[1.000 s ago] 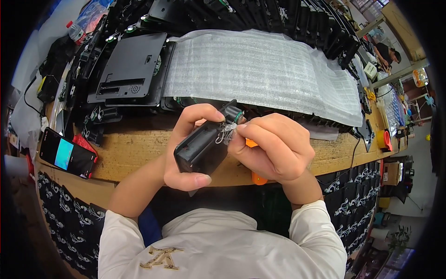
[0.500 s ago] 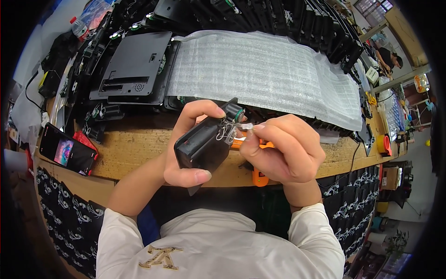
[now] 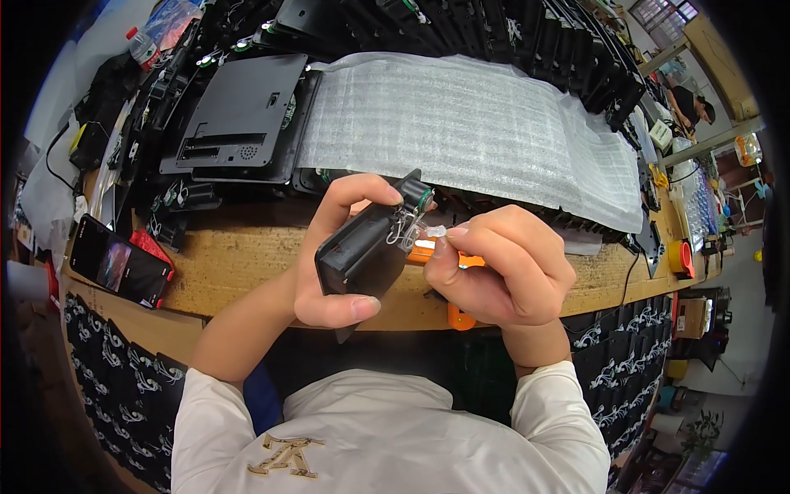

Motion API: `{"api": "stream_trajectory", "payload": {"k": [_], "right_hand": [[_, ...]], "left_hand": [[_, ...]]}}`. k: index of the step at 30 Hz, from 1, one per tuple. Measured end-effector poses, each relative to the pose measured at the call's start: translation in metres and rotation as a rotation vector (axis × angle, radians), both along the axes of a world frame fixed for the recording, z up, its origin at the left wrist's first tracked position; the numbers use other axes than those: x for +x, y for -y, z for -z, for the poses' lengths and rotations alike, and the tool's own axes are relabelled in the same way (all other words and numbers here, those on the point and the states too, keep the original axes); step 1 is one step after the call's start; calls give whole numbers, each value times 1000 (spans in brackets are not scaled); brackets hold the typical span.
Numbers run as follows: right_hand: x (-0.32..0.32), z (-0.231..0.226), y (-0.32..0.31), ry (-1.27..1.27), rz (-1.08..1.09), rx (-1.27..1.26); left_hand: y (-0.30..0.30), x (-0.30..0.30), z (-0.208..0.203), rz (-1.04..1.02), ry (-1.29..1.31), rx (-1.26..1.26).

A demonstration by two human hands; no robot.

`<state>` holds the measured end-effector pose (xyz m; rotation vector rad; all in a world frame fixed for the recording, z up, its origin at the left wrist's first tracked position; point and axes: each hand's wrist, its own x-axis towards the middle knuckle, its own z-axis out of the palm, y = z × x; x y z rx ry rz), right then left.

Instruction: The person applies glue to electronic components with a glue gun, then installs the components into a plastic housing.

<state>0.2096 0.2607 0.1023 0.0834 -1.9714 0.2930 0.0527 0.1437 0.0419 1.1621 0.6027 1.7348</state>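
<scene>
My left hand (image 3: pixel 309 267) is wrapped round a black plastic housing (image 3: pixel 360 251), thumb along its near side and fingers over the far side. A round part with a green ring (image 3: pixel 425 200) sits at its upper end. Thin pale wires (image 3: pixel 402 228) bunch up beside that part. Between thumb and forefinger, my right hand (image 3: pixel 512 267) pinches a small whitish, translucent piece (image 3: pixel 434 231) close to the wires; whether it is joined to them I cannot tell. Behind and below the right hand, an orange tool (image 3: pixel 461 318) lies on the wooden bench (image 3: pixel 239 267), partly hidden.
A phone (image 3: pixel 121 265) with a lit screen leans at the left. Beyond my hands lie a flat black panel (image 3: pixel 239 115) and a sheet of white foam wrap (image 3: pixel 461 123). Rows of black housings (image 3: pixel 527 49) fill the back. A tape roll (image 3: pixel 680 257) stands at the right.
The housing has shifted slightly right and tilted a little in my left hand. My right fingers have lowered slightly with the whitish piece. The picture on the phone screen has changed.
</scene>
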Motion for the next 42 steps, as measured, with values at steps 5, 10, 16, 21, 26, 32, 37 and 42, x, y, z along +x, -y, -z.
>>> {"api": "stream_trajectory", "payload": {"k": [5, 10, 16, 21, 26, 32, 37, 42], "right_hand": [[-2, -1, 1, -9, 2, -5], [-4, 1, 1, 43, 35, -4], [-12, 5, -2, -3, 44, -4], [-8, 3, -6, 58, 35, 38], [-9, 0, -2, 51, 36, 43], [-7, 2, 4, 48, 60, 43], [-8, 2, 1, 14, 23, 62], [-10, 1, -2, -14, 18, 55]], "left_hand": [[-5, -16, 9, 64, -227, 91], [-1, -13, 10, 48, -258, 73], [-3, -18, 10, 25, -328, 62], [-5, -23, 10, 3, -407, 73], [-9, -9, 15, -235, -365, 173], [-4, -8, 19, -188, -327, 148], [-6, -6, 17, -231, -313, 141], [-9, -10, 16, -245, -393, 179]]}}
